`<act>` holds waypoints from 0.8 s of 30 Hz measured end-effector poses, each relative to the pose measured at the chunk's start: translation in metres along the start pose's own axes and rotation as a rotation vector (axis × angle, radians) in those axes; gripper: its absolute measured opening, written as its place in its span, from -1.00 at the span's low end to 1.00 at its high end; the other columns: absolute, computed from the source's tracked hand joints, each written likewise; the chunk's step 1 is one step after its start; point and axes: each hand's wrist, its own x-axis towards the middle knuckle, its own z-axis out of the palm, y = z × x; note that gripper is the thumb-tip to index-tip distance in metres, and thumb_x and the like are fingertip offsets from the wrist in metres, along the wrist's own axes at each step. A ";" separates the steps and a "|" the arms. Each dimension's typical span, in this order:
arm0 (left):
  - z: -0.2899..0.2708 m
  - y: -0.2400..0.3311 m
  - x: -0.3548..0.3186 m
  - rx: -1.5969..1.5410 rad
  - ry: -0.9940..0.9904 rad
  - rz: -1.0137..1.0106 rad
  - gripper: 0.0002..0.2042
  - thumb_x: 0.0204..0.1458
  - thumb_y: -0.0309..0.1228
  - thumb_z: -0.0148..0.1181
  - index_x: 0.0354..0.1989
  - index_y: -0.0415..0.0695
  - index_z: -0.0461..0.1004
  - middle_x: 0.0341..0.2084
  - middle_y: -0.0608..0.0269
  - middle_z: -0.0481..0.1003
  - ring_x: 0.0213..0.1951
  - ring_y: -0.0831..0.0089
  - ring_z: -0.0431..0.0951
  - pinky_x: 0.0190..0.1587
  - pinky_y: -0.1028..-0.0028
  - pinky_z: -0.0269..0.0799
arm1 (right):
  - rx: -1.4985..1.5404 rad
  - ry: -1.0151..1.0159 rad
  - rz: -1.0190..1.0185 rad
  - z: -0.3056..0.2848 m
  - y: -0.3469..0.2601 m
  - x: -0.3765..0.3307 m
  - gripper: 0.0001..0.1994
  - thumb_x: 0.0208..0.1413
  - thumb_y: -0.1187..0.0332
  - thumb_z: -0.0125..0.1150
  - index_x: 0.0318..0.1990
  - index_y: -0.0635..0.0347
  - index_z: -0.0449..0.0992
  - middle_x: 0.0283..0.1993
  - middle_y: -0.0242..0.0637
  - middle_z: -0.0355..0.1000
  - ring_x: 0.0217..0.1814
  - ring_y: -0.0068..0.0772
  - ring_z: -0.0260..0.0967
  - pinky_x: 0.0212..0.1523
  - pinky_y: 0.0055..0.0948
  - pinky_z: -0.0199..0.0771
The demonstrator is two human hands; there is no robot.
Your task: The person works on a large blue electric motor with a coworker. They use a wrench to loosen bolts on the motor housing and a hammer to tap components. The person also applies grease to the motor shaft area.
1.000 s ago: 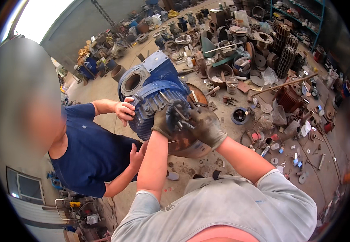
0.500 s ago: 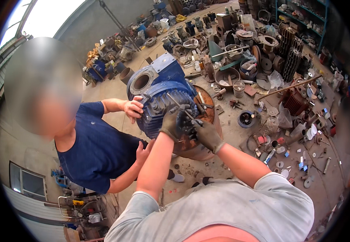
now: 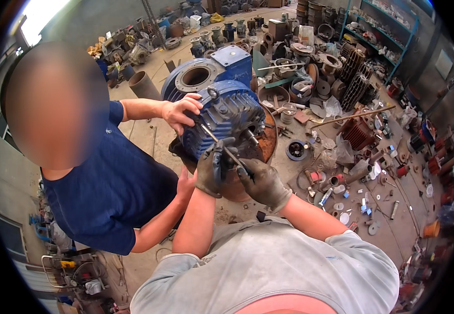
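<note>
In front of me a blue, ribbed gear housing [image 3: 226,112], with a short metal shaft [image 3: 251,137] sticking out of it, rests at a rusty drum [image 3: 270,138]. A thin metal rod [image 3: 209,133] slants across its near side, its far tip by the ribs. My left hand [image 3: 212,170], in a dark grey glove, is closed around the rod's middle. The rod's near end is in the closed fingers of my gloved right hand [image 3: 264,184]. A co-worker's bare hand [image 3: 182,112] lies on the housing's left edge; their other hand [image 3: 186,183] is beside my left forearm.
The co-worker in a dark blue shirt [image 3: 111,180] stands close on my left. A long rod [image 3: 350,116] and a red finned motor [image 3: 362,133] lie to the right among scattered parts. Blue shelves [image 3: 381,34] stand at the back right. A rusty pipe piece [image 3: 143,85] stands behind the co-worker.
Both my hands have drawn back toward me with the rod, leaving the housing's shaft in plain sight. My view has shifted. The co-worker's hand stays on the housing.
</note>
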 end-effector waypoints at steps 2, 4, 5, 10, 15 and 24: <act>-0.009 0.003 0.002 -0.020 -0.015 -0.005 -0.59 0.44 -0.24 0.07 0.22 -0.36 0.47 -0.23 0.09 0.66 -0.31 0.37 0.69 -0.25 0.38 0.68 | -0.041 0.018 0.005 0.010 -0.005 0.001 -0.72 0.35 0.25 0.20 0.09 0.17 0.60 -0.15 0.02 0.58 -0.11 0.18 0.57 -0.09 0.02 0.58; -0.020 0.006 0.009 0.005 -0.024 0.028 -0.57 0.45 -0.25 0.01 0.23 -0.40 0.46 -0.26 0.10 0.64 -0.27 0.31 0.69 -0.24 0.34 0.68 | -0.098 0.062 -0.036 0.021 -0.005 0.005 -0.73 0.34 0.25 0.20 0.08 0.16 0.60 -0.18 0.01 0.57 -0.14 0.18 0.56 -0.11 0.03 0.56; -0.025 0.010 0.012 0.019 -0.058 0.040 -0.57 0.44 -0.24 0.02 0.23 -0.40 0.46 -0.27 0.13 0.64 -0.29 0.33 0.69 -0.25 0.34 0.68 | -0.108 0.072 -0.035 0.027 -0.006 0.008 -0.72 0.34 0.26 0.20 0.09 0.16 0.60 -0.18 0.00 0.56 -0.15 0.19 0.56 -0.11 0.04 0.56; -0.038 0.025 0.016 0.031 -0.091 0.036 -0.55 0.44 -0.22 0.03 0.26 -0.39 0.43 -0.24 0.17 0.64 -0.33 0.42 0.67 -0.29 0.41 0.66 | -0.342 0.069 -0.081 0.040 -0.023 0.019 -0.70 0.34 0.27 0.21 0.15 0.13 0.59 -0.16 0.02 0.58 -0.19 0.10 0.57 -0.16 -0.07 0.58; -0.016 0.031 0.003 0.154 -0.061 -0.044 -0.59 0.44 -0.25 0.05 0.23 -0.36 0.46 -0.24 0.15 0.65 -0.34 0.43 0.68 -0.32 0.43 0.65 | 0.484 -0.042 0.255 0.052 -0.009 0.012 -0.64 0.34 0.27 0.25 0.21 0.22 0.55 -0.11 0.01 0.63 -0.21 -0.08 0.60 -0.17 -0.25 0.60; -0.037 0.010 0.029 0.118 0.138 -0.076 -0.76 0.34 -0.31 0.28 -0.07 -0.27 0.60 -0.37 0.21 0.64 -0.44 0.43 0.65 -0.43 0.41 0.60 | 0.263 0.200 0.234 0.064 0.014 -0.003 -0.53 0.41 0.15 0.25 0.30 0.28 0.49 -0.33 -0.18 0.57 -0.31 -0.41 0.54 -0.21 -0.34 0.57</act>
